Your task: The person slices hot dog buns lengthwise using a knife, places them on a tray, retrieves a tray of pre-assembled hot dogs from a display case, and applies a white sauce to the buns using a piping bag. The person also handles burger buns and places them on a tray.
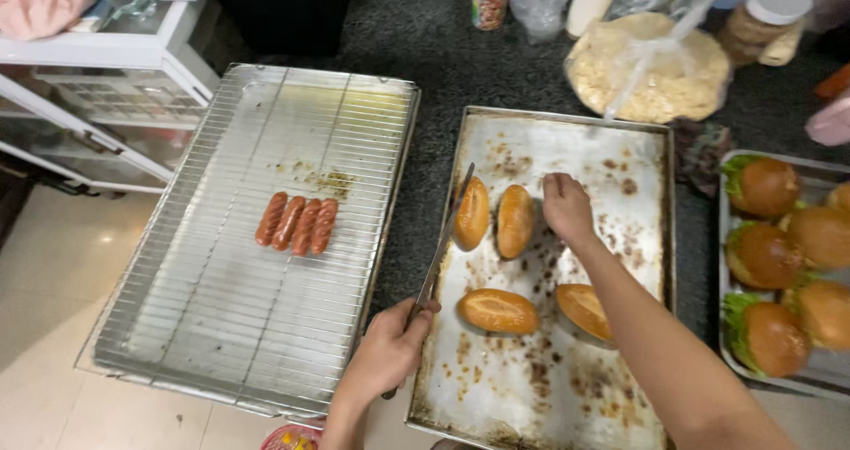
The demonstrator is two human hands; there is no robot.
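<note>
Head view: left hand (390,348) grips a knife (447,238), blade slanting up toward 2 upright-lying buns; right hand (567,207), fingers curled, touches the nearer bun (515,222) at frame centre.

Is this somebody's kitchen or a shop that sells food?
Most likely a small food stall or snack shop. Many filled round brown burgers with lettuce wait on a side tray, four red sausages lie on a big wire rack, and a glass display case stands nearby.

Left hand (390,348): we're clasping long tongs (440,248), tips at a bun.
Right hand (567,207): we're touching the next bun (514,221).
Tray (567,145): four buns.
Rack (266,326): four sausages (297,224).
</note>
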